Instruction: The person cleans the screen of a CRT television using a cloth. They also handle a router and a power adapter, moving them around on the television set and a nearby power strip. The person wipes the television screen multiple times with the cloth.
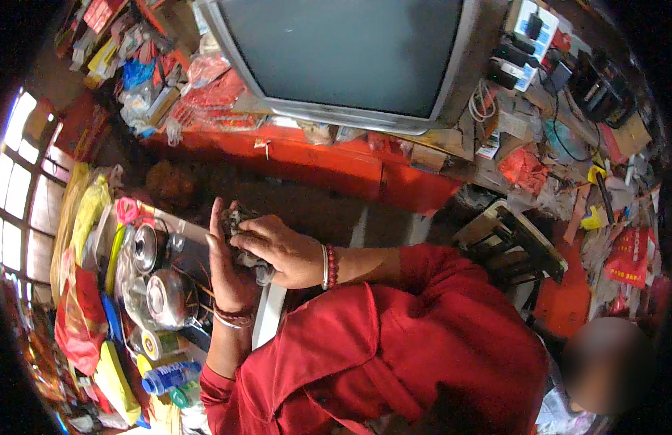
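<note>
My right hand (292, 253) grips a crumpled grey cloth (254, 260), with its fingers bent over it. The cloth presses against the palm side of my left hand (227, 266). That hand stands upright with its fingers straight, and the cloth hides part of the palm. Bracelets circle both wrists, and red sleeves cover the arms. Just left of my left hand, a metal bowl or pot (170, 299) and a smaller metal vessel (147, 247) stand on a cluttered dark-topped table (192, 250).
A large television (352, 54) stands ahead on a red cabinet (314, 160). Plastic bags (213, 92) are heaped beside it. A blue-labelled bottle (171, 377) lies at lower left. On the right are a dark metal-framed object (509, 242), a red bag (631, 255) and a cable (481, 101).
</note>
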Demonstrator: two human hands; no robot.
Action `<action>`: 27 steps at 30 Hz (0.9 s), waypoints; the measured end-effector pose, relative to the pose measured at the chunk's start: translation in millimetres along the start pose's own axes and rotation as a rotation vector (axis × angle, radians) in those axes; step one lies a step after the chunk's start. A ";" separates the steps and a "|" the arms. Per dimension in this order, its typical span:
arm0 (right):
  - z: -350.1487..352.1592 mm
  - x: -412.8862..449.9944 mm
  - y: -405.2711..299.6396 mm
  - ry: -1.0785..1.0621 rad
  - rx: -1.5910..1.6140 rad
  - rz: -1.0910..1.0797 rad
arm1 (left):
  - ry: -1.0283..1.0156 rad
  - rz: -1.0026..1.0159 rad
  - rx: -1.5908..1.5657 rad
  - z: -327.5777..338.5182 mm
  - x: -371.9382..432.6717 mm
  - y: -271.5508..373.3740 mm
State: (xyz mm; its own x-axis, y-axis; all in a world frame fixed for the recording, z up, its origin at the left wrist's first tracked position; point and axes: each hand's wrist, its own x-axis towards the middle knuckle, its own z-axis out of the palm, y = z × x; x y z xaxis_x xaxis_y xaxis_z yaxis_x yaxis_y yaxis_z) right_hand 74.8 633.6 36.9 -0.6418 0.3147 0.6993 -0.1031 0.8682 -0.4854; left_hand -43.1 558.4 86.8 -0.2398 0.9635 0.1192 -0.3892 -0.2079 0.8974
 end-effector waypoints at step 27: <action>-265.1 91.8 186.1 0.408 -1.170 0.072 | 0.084 -0.061 -0.184 10.3 29.2 -44.1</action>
State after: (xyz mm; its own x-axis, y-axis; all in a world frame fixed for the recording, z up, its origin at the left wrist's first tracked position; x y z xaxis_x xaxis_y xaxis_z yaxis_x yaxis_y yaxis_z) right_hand 198.1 925.7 150.0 -0.3132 0.2904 0.9042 0.7970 0.5981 0.0840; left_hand -23.8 597.4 55.1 -0.2813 0.9593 0.0245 -0.5593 -0.1846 0.8082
